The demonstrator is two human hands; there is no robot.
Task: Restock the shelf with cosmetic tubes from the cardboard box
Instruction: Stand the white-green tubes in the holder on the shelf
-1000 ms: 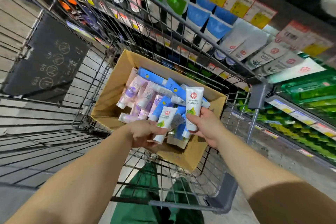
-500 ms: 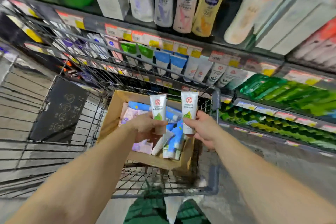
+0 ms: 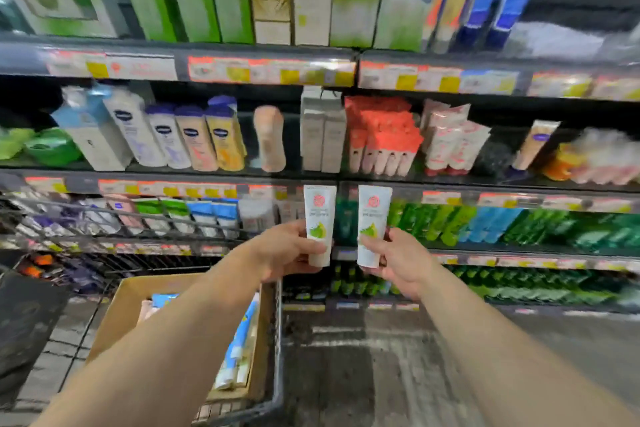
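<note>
The left hand (image 3: 284, 250) and right hand (image 3: 401, 260) each hold a white plastic cosmetic tube with a green leaf print, left tube (image 3: 319, 224) and right tube (image 3: 372, 225), fingers curled round the lower ends. Both tubes stand upright, side by side but apart, in front of the dark store shelf (image 3: 485, 250). The brown cardboard box (image 3: 114, 315) of tubes sits below in the wire cart (image 3: 277, 357).

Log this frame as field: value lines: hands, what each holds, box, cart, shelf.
left hand: grips left white tube by its lower half, tube upright
right hand: grips right white tube by its lower half, tube upright
tubes: alike, red round logo on top, green print below; side by side, apart
cardboard box: open, in cart, blue and white tubes left inside
cart: wire, lower left
shelf: stocked rows behind the tubes, price tags on its edges
stage: tubes raised before shelf, not yet placed
</note>
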